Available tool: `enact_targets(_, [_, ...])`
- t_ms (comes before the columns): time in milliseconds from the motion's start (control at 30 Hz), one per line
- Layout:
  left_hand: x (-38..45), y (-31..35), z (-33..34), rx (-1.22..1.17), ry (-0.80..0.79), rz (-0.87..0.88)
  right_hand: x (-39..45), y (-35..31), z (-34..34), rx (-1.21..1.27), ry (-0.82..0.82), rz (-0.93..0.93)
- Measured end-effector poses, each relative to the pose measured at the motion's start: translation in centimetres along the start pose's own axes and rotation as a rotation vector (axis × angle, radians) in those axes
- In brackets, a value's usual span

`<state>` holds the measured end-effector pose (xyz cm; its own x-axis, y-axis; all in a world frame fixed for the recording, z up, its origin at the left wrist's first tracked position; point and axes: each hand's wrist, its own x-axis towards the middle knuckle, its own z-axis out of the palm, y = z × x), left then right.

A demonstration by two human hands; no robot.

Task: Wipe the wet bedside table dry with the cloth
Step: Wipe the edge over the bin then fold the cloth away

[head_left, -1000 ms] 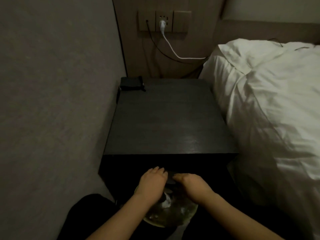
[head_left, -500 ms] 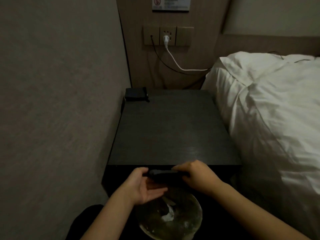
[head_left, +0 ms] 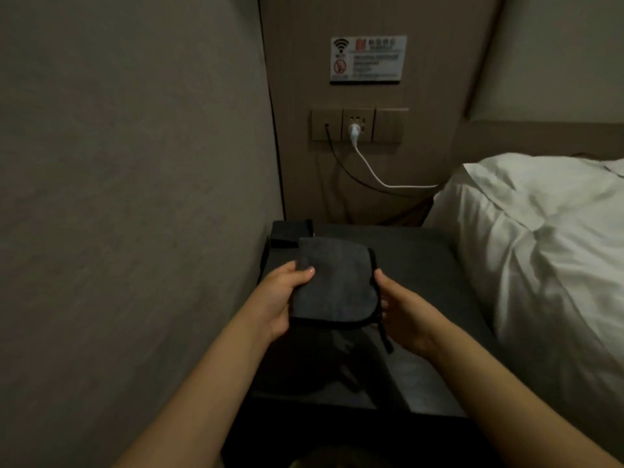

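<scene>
Since the earlier frame my hands have come up from below the front edge, and the cloth [head_left: 332,285] is now lifted over the table [head_left: 432,282], folded into a flat pad. My left hand [head_left: 277,298] grips its 9 o'clock edge, thumb on top and fingers underneath; my right hand [head_left: 401,309] cups the 3 o'clock edge, fingers curled behind the hem, so I read both as grasping the cloth. I hold it by both sides to keep the fold square and offer a broad face to the wet top. A dark box [head_left: 290,233] sits at 11 o'clock against the wall, and the pillow [head_left: 540,238] crowds 3 o'clock, so I judge the strokes should start mid-table.
</scene>
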<state>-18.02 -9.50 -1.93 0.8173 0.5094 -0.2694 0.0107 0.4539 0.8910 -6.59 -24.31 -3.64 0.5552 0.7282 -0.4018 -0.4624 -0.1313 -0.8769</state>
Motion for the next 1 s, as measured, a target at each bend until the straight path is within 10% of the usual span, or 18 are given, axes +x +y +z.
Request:
enact_targets(267, [15.1,-1.7,-1.7,0.074,0.1,-0.053,13.3,-2.7,-2.3,0.097,0.086,-0.022])
enact_targets(400, [22.2,-1.9,-4.9,0.945,0.491,0.258,16.9,-4.8,-5.2,0.144,0.171,-0.056])
enact_targets(533, [27.0,-1.9,-7.1,1.683,0.23,0.082,17.8,-6.6,-7.6,0.205,0.18,-0.021])
enact_targets(1000, [28.8,-5.8,2.8,1.615,-0.07,0.076,21.5,-12.2,-7.3,0.206,0.185,0.04])
